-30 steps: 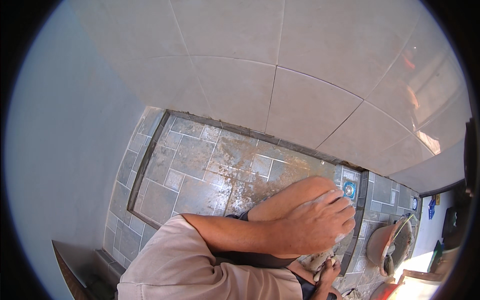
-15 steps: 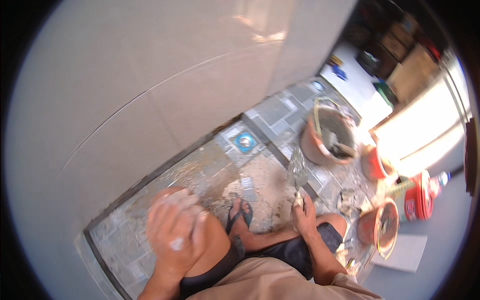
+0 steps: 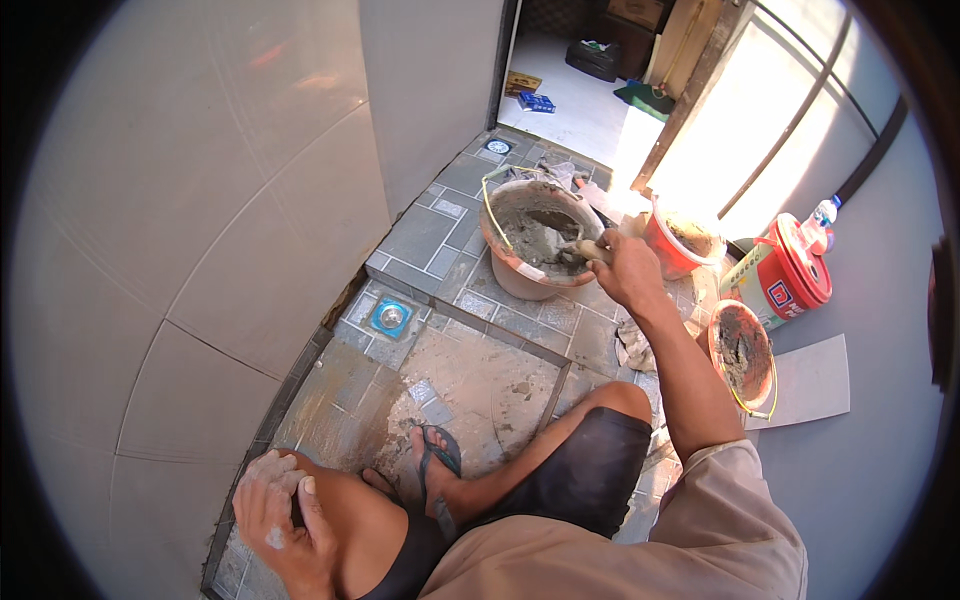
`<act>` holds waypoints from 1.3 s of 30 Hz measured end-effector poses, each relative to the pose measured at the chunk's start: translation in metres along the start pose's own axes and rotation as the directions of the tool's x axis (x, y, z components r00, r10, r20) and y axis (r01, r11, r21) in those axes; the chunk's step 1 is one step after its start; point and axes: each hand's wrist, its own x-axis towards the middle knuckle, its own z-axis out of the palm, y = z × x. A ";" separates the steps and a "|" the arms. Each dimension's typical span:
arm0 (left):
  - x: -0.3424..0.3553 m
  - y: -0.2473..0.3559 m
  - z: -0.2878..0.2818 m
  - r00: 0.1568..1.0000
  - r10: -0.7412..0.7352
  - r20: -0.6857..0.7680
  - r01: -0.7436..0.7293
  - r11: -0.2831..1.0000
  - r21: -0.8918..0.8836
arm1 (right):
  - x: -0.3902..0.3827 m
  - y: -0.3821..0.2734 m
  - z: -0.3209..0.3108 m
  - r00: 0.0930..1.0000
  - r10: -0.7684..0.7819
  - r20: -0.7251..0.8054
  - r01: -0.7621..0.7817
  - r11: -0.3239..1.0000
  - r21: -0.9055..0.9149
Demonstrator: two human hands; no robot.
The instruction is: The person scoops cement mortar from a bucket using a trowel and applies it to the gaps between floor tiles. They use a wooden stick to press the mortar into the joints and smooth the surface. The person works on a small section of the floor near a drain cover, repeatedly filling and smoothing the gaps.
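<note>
My right hand (image 3: 625, 270) grips the handle of a trowel (image 3: 590, 250), its blade down in the wet grey mortar (image 3: 520, 225) of a large pale bucket (image 3: 525, 280). A yellow wire handle rises at the bucket's left. At the lower left my left hand (image 3: 285, 510), dusted pale, rests on my bent knee (image 3: 350, 530), fingers loosely curved and thumb apart, with nothing visible in it.
A tiled step (image 3: 405, 235) meets a lower floor with a blue-edged drain (image 3: 390, 318). Two more mortar buckets (image 3: 680, 250) (image 3: 740, 355), a red-lidded pail (image 3: 775, 285) and a loose tile (image 3: 810, 385) stand rightward. Tiled wall (image 3: 220, 220) is left, a doorway (image 3: 570, 80) behind.
The view has swung right toward the doorway and buckets. My right hand has risen from beside my leg and moved forward with the trowel, whose blade is now inside the large bucket.
</note>
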 end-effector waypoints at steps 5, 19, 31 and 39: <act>0.003 0.000 0.002 0.999 0.044 0.007 -0.044 0.999 0.026 | 0.040 0.001 0.009 0.997 -0.019 0.078 0.025 0.997 -0.074; 0.001 0.000 0.008 0.998 0.043 0.045 -0.044 0.998 0.037 | 0.037 0.017 0.052 0.999 -0.041 0.032 0.039 0.998 0.043; 0.009 -0.002 0.013 0.993 0.095 0.065 -0.098 0.994 0.049 | 0.058 0.029 0.039 1.000 -0.002 -0.005 0.002 1.000 0.019; 0.017 0.007 0.002 0.991 0.117 0.063 -0.126 0.980 0.154 | 0.072 0.028 0.068 0.989 -0.111 0.099 0.122 0.986 -0.113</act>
